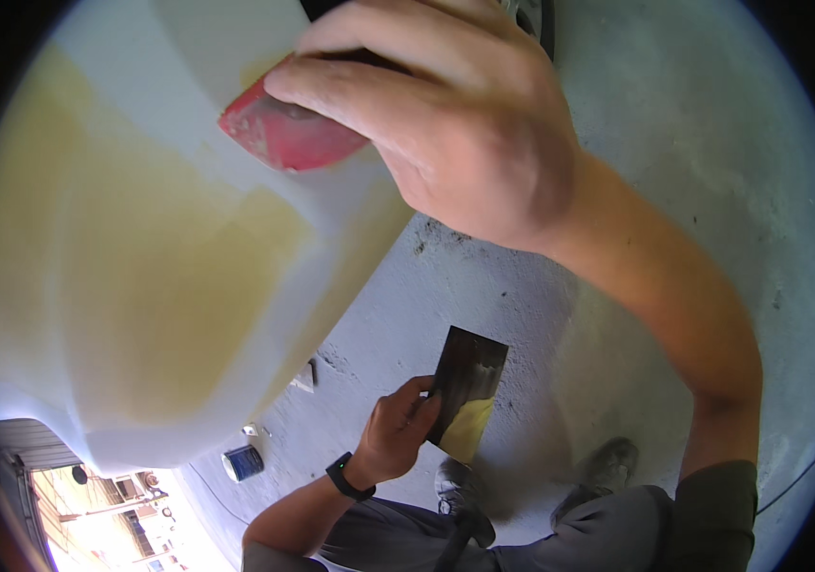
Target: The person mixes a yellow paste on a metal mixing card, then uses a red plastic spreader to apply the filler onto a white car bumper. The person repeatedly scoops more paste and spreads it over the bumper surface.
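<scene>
My right hand (469, 129) reaches up close to the camera, its fingers and thumb closed on a red putty spreader (317, 143). The spreader's wide edge is against or just over a large curved vehicle panel (169, 296); contact cannot be made out. That panel is pale grey-white with broad yellowish patches. Lower down, my left hand (395, 434), with a dark band at the wrist, grips a dark rectangular mixing board (466, 362) by its left edge. A smooth mass of yellow putty (467, 429) covers the board's lower end.
A blue and white tin (242, 463) stands on the grey concrete floor (636, 315), below the panel. Near it lies a small light block (304, 376). My shoes (609, 461) are under the board. A cable (789, 488) runs along the right. A bright doorway (107, 520) opens at lower left.
</scene>
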Action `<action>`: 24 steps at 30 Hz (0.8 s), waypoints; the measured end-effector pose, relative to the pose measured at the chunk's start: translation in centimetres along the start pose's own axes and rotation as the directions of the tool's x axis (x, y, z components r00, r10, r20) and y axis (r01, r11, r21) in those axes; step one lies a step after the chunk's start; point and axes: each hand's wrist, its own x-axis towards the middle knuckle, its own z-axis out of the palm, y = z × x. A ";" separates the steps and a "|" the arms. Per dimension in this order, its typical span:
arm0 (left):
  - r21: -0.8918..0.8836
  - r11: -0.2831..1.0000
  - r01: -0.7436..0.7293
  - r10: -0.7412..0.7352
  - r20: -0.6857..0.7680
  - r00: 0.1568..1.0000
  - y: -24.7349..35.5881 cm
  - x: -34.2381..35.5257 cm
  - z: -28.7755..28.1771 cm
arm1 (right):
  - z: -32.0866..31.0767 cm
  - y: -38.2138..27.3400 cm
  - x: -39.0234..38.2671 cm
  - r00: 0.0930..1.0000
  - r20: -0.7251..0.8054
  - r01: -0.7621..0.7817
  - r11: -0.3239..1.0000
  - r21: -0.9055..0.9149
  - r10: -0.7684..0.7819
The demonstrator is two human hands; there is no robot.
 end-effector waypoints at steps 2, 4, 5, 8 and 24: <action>-0.046 0.999 0.000 0.000 -0.016 1.000 -0.4 0.0 0.3 | -0.2 -2.2 -1.8 0.989 0.049 -0.137 0.990 -0.014 0.138; -0.067 0.998 0.018 -0.019 -0.018 1.000 -0.8 0.1 0.3 | -0.6 -4.1 -3.9 0.977 0.071 -0.201 0.980 0.002 0.200; -0.071 0.997 0.030 -0.032 -0.019 0.999 -0.9 0.1 0.3 | -0.8 -4.8 -4.9 0.966 0.114 -0.235 0.972 -0.007 0.234; -0.058 0.998 -0.004 0.002 -0.034 0.999 -1.5 0.2 0.4 | -1.0 -6.9 -7.5 0.951 0.196 -0.232 0.971 -0.065 0.240; -0.262 0.947 -0.188 0.127 -0.231 0.965 1.1 1.2 1.2 | -11.5 -15.0 -9.9 0.492 0.702 -0.809 0.569 0.149 0.515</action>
